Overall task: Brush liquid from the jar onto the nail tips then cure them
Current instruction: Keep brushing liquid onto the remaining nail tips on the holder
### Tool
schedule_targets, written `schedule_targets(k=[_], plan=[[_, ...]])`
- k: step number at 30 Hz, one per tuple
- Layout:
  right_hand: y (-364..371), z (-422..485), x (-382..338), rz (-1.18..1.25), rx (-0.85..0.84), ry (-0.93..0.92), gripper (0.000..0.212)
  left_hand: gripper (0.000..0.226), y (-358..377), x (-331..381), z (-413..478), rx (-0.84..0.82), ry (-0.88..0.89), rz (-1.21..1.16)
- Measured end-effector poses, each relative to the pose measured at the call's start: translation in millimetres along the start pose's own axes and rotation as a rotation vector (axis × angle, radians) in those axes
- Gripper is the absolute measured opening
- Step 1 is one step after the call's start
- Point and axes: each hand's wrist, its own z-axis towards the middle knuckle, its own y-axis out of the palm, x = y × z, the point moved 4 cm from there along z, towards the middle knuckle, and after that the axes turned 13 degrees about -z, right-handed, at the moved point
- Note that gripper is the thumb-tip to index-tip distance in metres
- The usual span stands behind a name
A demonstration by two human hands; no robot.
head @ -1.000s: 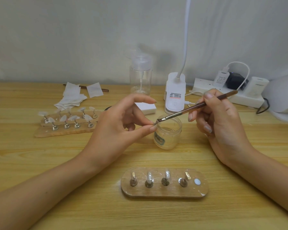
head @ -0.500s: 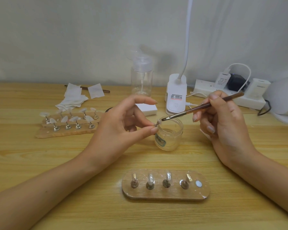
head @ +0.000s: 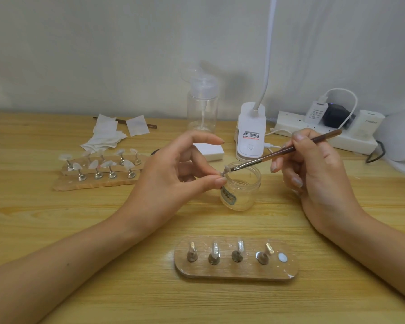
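1. A nail tip on a small peg is pinched between the thumb and a fingertip of the left hand, just over the left rim of the jar. The index finger is stretched out above, and the remaining fingers are loosely curled.
2. A brush is gripped pen-fashion in the curled fingers of the right hand, above and to the right of the jar. The handle is slanted up to the right, and the bristles are laid against the nail tip.
3. The jar is seen upright and lidless on the table, between the two hands, with a label on its left front side. How much liquid it holds cannot be told.
4. In front of the jar, an oval wooden holder is laid flat. Four metal pegs with clear tips are set along it, and a white dot is seen at its right end.
5. Well to the left of the jar, two more wooden holders are placed side by side, each with a row of pale tips on pegs.
6. Behind these, left of the jar, white wipes are scattered over a thin dark stick.
7. Directly behind the jar, a clear pump bottle, a white block and a white lamp base are lined up.
8. Behind and right of the jar, a power strip with plugs is set against the wall.
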Motion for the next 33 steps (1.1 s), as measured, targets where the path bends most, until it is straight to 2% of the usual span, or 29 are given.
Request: schedule_targets(k=[5,10,14,19,27,33], plan=[[0,-1,-4,0.036,-0.017,-0.042,0.023,0.049,0,0,0,-0.010,-0.002,-0.003],[-1,1,1,0.031,0.021,0.042,0.024,0.048,-1,-1,0,-0.007,0.000,0.001],[2,0,-4,0.054,-0.004,0.003,0.024,0.047,-1,-2,0,-0.014,0.010,0.001],[1,1,0,0.059,0.037,0.061,0.026,0.046,-1,-3,1,-0.012,0.019,0.019],[0,1,-1,0.199,0.048,0.101,0.032,0.046,-6,12,2,0.022,0.096,-0.029],[-1,3,1,0.230,0.043,0.161,0.020,0.053,-9,37,13,-0.049,0.209,0.024]])
